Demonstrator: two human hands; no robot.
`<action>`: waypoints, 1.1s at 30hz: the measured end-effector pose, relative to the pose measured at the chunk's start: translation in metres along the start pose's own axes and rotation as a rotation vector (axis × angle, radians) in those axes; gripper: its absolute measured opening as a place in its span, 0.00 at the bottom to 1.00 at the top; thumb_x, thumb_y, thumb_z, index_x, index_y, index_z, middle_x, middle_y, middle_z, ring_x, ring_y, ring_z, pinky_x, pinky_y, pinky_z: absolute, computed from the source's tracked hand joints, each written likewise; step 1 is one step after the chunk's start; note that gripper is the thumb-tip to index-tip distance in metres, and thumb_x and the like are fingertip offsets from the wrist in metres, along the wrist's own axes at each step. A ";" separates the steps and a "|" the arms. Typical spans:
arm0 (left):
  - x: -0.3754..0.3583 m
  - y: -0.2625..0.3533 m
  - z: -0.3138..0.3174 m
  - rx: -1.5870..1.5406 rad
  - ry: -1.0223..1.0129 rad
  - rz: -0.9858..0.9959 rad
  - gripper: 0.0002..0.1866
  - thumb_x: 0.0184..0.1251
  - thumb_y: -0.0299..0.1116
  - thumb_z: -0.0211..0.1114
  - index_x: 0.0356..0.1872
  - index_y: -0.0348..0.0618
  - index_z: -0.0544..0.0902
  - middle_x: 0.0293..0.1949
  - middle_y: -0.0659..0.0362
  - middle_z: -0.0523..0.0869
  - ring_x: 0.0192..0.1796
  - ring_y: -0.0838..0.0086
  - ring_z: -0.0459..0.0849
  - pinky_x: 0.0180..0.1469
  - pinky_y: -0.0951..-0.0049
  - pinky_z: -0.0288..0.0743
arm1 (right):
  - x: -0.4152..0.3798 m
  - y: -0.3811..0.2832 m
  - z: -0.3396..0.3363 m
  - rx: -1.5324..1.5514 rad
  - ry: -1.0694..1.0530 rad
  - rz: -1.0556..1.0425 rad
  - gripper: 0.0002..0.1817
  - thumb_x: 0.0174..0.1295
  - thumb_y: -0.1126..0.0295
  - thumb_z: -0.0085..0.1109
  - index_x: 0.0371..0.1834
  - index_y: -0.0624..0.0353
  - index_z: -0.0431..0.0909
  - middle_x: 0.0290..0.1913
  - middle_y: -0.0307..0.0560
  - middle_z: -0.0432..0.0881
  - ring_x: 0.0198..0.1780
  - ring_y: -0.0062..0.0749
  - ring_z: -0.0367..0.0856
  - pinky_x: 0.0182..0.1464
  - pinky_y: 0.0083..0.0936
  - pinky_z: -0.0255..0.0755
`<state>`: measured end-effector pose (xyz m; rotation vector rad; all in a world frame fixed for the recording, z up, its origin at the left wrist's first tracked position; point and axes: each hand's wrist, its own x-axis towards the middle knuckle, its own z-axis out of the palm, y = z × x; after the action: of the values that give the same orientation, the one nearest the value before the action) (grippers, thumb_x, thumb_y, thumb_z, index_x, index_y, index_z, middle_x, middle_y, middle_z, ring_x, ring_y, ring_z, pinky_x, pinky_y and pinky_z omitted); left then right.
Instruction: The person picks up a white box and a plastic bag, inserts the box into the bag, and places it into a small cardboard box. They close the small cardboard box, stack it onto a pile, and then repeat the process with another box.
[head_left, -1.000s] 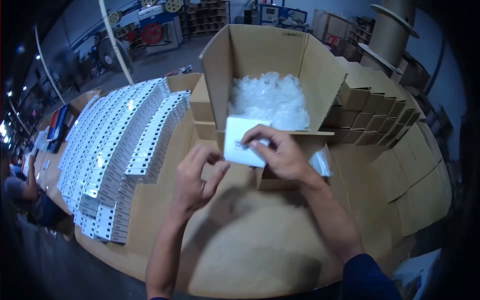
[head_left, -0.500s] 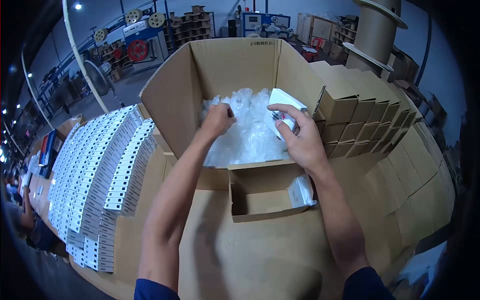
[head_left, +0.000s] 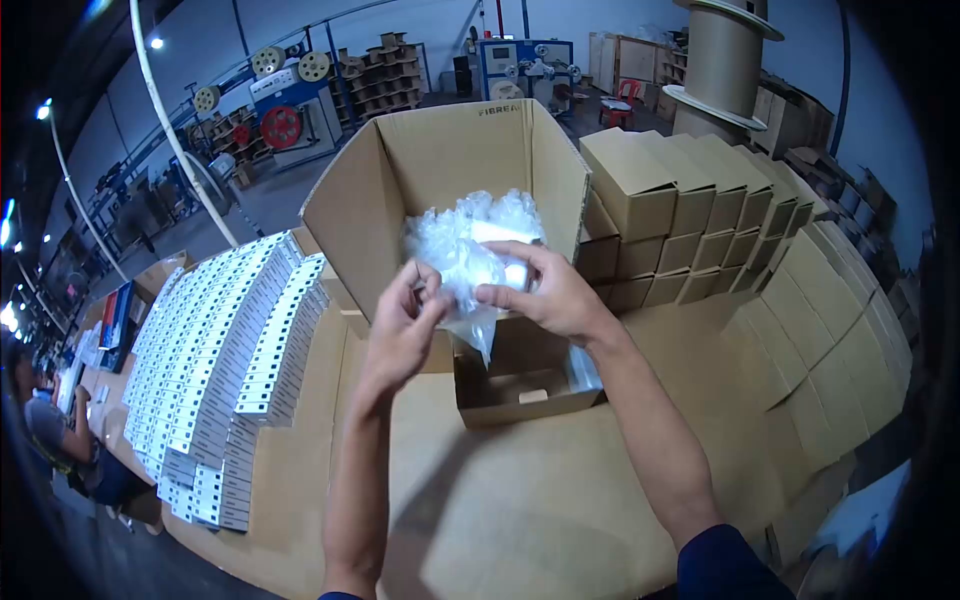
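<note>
Over the near edge of a large cardboard box [head_left: 345, 205], my right hand [head_left: 560, 300] grips a small white box [head_left: 515, 274] between thumb and fingers. A clear plastic bag [head_left: 478, 325] hangs around and below that white box. My left hand [head_left: 405, 325] pinches at the bag's left side, fingers curled and palm partly turned up. Loose clear plastic bags [head_left: 490, 212] fill the large box behind my hands. Just below them stands a small open carton [head_left: 530, 410]. Inside it, a bagged white item [head_left: 583, 370] leans at the right end.
Long rows of stacked white boxes [head_left: 215, 350] cover the left of the table. Folded brown cartons [head_left: 690, 215] are stacked at the right, with flat cardboard [head_left: 840, 340] beside them. Another person [head_left: 70, 430] sits at the far left. Machines and a large spool [head_left: 722, 65] stand behind.
Both hands have come together, lower and nearer to me. The left now has a plastic bag, and the white box has moved left against it. The view has shifted slightly.
</note>
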<state>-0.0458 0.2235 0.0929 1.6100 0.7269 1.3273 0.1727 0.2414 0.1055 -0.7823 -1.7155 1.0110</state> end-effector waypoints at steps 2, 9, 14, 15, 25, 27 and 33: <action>-0.034 0.003 0.015 -0.113 0.008 -0.044 0.09 0.78 0.24 0.61 0.40 0.46 0.68 0.31 0.71 0.68 0.34 0.88 0.66 0.35 0.83 0.61 | -0.027 0.009 0.002 0.077 -0.033 0.020 0.23 0.65 0.58 0.76 0.50 0.67 0.84 0.41 0.38 0.82 0.41 0.19 0.76 0.45 0.23 0.74; -0.143 -0.003 0.075 -0.454 0.441 -0.050 0.03 0.85 0.30 0.54 0.50 0.45 0.69 0.44 0.58 0.85 0.45 0.77 0.87 0.48 0.75 0.83 | -0.178 -0.011 0.032 -0.143 0.200 0.081 0.23 0.75 0.55 0.63 0.26 0.62 0.82 0.27 0.37 0.76 0.31 0.18 0.68 0.35 0.24 0.64; -0.219 0.008 0.144 -0.531 0.462 -0.282 0.15 0.84 0.38 0.59 0.60 0.38 0.74 0.47 0.60 0.84 0.43 0.83 0.80 0.44 0.80 0.76 | -0.263 -0.018 0.069 -0.172 0.504 0.118 0.22 0.76 0.56 0.62 0.33 0.66 0.86 0.32 0.41 0.80 0.34 0.22 0.72 0.41 0.23 0.69; -0.229 0.006 0.150 -0.336 0.404 -0.267 0.12 0.83 0.35 0.61 0.56 0.37 0.77 0.44 0.62 0.84 0.41 0.84 0.80 0.43 0.81 0.75 | -0.279 -0.018 0.075 -0.125 0.516 0.143 0.22 0.77 0.56 0.61 0.34 0.66 0.86 0.33 0.41 0.80 0.35 0.22 0.72 0.42 0.24 0.69; -0.301 0.006 0.177 -0.022 0.333 -0.368 0.16 0.86 0.33 0.53 0.34 0.38 0.79 0.30 0.70 0.76 0.35 0.87 0.69 0.36 0.81 0.64 | -0.361 0.007 0.074 0.249 0.480 0.368 0.17 0.77 0.64 0.61 0.34 0.67 0.86 0.39 0.39 0.83 0.42 0.20 0.76 0.49 0.21 0.69; -0.312 -0.011 0.167 -0.023 0.340 -0.358 0.11 0.85 0.32 0.55 0.39 0.38 0.78 0.25 0.71 0.74 0.27 0.88 0.66 0.28 0.82 0.58 | -0.366 0.013 0.075 0.365 0.502 0.376 0.18 0.76 0.64 0.62 0.33 0.68 0.87 0.38 0.40 0.82 0.40 0.19 0.75 0.45 0.22 0.68; -0.317 -0.001 0.147 -0.211 0.344 -0.360 0.06 0.83 0.29 0.57 0.53 0.41 0.74 0.21 0.67 0.74 0.20 0.86 0.68 0.23 0.83 0.60 | -0.366 -0.002 0.074 1.003 0.618 0.536 0.12 0.77 0.67 0.57 0.37 0.63 0.84 0.38 0.40 0.83 0.42 0.24 0.81 0.47 0.24 0.74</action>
<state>0.0164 -0.0901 -0.0487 1.0361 0.9941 1.3709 0.2252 -0.0908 -0.0567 -0.7468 -0.3409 1.5723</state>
